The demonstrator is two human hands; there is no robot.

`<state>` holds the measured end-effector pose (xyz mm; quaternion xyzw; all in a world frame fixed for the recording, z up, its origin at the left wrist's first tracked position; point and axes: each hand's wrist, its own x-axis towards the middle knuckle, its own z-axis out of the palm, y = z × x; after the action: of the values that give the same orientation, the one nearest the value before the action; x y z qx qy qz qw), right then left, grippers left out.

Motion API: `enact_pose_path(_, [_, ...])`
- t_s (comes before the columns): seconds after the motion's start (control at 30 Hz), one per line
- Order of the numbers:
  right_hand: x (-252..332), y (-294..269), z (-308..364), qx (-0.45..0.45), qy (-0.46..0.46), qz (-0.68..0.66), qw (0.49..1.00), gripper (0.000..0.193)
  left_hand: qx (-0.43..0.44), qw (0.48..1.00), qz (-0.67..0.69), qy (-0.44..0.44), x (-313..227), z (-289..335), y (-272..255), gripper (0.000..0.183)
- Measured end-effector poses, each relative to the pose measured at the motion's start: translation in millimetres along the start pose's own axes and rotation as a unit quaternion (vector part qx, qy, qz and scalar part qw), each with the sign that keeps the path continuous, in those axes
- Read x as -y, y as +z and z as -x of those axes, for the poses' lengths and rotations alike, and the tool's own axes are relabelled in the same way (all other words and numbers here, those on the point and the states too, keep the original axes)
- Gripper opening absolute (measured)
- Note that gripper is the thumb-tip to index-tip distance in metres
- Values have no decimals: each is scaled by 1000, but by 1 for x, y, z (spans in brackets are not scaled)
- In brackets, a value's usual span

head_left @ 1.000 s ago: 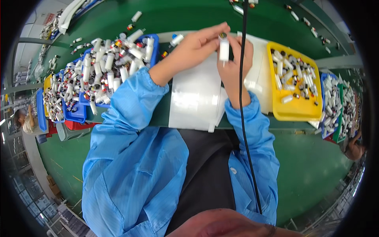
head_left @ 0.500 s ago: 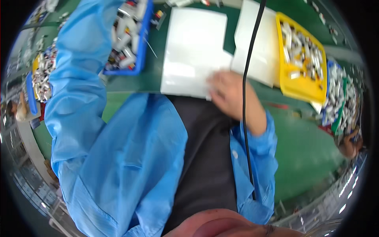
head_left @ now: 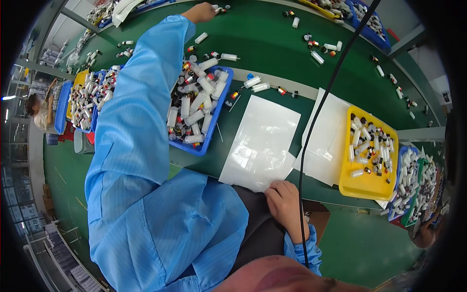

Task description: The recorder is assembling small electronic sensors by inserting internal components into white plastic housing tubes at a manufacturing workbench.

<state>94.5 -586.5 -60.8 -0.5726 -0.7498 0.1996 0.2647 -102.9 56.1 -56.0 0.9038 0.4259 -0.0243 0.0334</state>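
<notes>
My left hand [head_left: 201, 12] reaches far over the green bench, arm stretched out in a blue sleeve. Its fingers are closed at a small white-and-dark plastic part [head_left: 220, 9]; whether they grip it is hard to make out. Close to my body, my right hand [head_left: 283, 198] has its fingers curled together at the near edge of a glossy white sheet [head_left: 265, 138]. What lies in those fingers, if anything, is hidden. Beneath my left forearm stands a blue tray [head_left: 208, 143], heaped with white translucent plastic tubes [head_left: 197, 104] and small red, yellow and black parts.
A yellow tray [head_left: 362, 190] of similar tubes stands at the right, beside another white sheet [head_left: 323, 141]. A black cable [head_left: 318, 107] hangs across the view. Loose tubes [head_left: 317, 57] lie scattered on the far bench. More filled trays stand at both sides; another person [head_left: 41, 112] is at far left.
The view has shifted, and more of the far bench shows. My left hand, out of view before, now appears at the far parts. My right hand has drawn from the sheet's corner to its near edge.
</notes>
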Motion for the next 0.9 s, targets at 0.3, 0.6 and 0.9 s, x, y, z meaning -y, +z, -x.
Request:
enact_pose_path(0.3, [15,-26,-9,32,62,-71,995,14,25,983,108,146,-109,-36,20,51])
enact_pose_path(0.6, [21,-20,-16,-46,60,-18,997,15,-106,969,-45,218,-317,-5,63,39])
enact_pose_path(0.9, [-22,-25,-12,-258,158,-80,950,30,7,824,561,76,-299,15,18,39])
